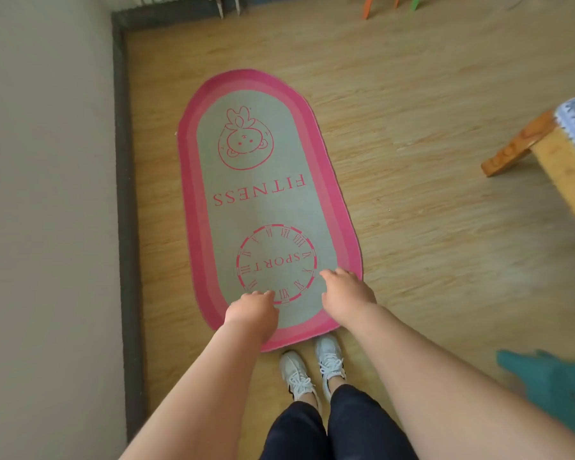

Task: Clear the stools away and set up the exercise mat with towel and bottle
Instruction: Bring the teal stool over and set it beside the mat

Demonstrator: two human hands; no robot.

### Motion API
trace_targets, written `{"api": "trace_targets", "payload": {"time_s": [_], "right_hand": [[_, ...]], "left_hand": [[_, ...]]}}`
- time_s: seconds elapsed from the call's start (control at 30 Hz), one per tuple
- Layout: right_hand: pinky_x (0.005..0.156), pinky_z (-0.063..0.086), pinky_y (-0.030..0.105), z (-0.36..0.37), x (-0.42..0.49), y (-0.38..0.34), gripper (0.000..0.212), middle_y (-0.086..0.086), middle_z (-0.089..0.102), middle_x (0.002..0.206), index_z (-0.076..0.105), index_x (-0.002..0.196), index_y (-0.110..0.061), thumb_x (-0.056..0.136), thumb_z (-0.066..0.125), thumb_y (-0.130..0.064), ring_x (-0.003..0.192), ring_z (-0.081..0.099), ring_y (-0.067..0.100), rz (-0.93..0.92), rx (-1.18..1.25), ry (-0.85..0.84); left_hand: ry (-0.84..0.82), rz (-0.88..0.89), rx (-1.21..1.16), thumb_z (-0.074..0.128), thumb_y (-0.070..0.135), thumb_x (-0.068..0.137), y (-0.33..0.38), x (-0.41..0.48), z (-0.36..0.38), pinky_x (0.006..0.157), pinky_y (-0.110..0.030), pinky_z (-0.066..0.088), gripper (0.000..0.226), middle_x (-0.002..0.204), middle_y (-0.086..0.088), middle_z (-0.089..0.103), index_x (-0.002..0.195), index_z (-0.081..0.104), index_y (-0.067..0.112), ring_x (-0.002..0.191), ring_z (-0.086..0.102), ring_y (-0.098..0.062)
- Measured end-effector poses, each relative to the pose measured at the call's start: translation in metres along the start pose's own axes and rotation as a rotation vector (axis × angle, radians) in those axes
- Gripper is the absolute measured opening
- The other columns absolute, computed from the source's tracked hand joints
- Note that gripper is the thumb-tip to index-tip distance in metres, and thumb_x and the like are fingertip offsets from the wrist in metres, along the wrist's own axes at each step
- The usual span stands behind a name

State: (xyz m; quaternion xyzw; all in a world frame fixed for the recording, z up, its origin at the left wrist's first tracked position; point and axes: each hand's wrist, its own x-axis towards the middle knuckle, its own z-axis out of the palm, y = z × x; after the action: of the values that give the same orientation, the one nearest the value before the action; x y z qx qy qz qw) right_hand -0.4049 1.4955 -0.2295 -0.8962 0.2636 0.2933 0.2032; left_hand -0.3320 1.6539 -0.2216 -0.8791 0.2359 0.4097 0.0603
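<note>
The exercise mat (263, 207) lies flat on the wooden floor, an oval with a pink border, a grey middle, a cartoon figure and the words FITNESS and SPORT. My left hand (251, 313) hovers over its near end with fingers curled down, holding nothing. My right hand (347, 292) is beside it over the mat's near right edge, also with nothing in it. A teal cloth (551, 386), possibly the towel, shows at the lower right edge. Orange and green stool legs (389, 5) stand at the top right. No bottle is in view.
A grey wall (47, 194) with a dark baseboard runs along the mat's left side. A wooden furniture piece (541, 157) with a blue-white cover juts in at the right. My white shoes (312, 370) stand at the mat's near end. A radiator is at the top left.
</note>
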Motion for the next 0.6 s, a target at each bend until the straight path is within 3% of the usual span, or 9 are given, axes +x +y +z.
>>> {"api": "trace_targets", "payload": {"time_s": [0.33,0.47,0.6], "right_hand": [[0.087,0.044,0.037,-0.009,-0.046,0.112,0.040,0.008,0.051,0.128,0.046,0.132,-0.017,0.093,0.046,-0.013,0.120,0.048,0.028,0.230,0.243,0.140],[0.082,0.042,0.033,-0.012,-0.078,0.185,0.039,0.008,0.052,0.126,0.046,0.131,-0.016,0.093,0.045,-0.013,0.117,0.048,0.027,0.348,0.324,0.192],[0.085,0.044,0.035,-0.012,-0.109,0.257,0.045,0.007,0.051,0.129,0.041,0.138,-0.018,0.094,0.045,-0.017,0.120,0.047,0.026,0.466,0.398,0.222]], "left_hand": [[-0.004,0.225,0.209,0.035,0.027,0.096,0.111,0.005,-0.020,0.090,-0.040,0.044,0.043,0.136,-0.004,0.049,0.138,0.040,0.022,0.121,0.050,-0.027],[0.020,0.354,0.331,0.035,0.030,0.096,0.189,0.002,-0.018,0.090,-0.041,0.046,0.044,0.136,-0.003,0.048,0.139,0.038,0.023,0.123,0.049,-0.026],[0.010,0.462,0.419,0.034,0.029,0.098,0.272,-0.008,-0.010,0.098,-0.042,0.044,0.046,0.142,-0.002,0.045,0.144,0.033,0.024,0.128,0.046,-0.026]]}}
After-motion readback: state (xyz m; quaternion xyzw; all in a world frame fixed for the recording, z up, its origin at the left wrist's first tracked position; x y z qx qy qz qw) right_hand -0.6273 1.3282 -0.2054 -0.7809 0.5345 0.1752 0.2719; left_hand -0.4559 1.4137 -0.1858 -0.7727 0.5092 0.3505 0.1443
